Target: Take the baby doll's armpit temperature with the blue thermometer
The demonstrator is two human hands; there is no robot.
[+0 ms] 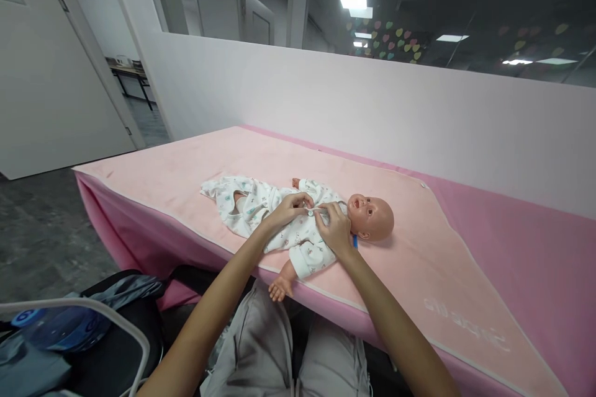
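Lying near the bed's (153, 195) front edge, a doll (372, 216) in a printed romper (261, 205) is stretched along it, head to the right, one arm hanging over the edge. The romper's chest fabric is pinched by the left hand (289, 208) and the right hand (333, 223), meeting at a snap (310, 213). A pink towel (465, 260) is spread beneath, against a wall (372, 105) at the far edge.
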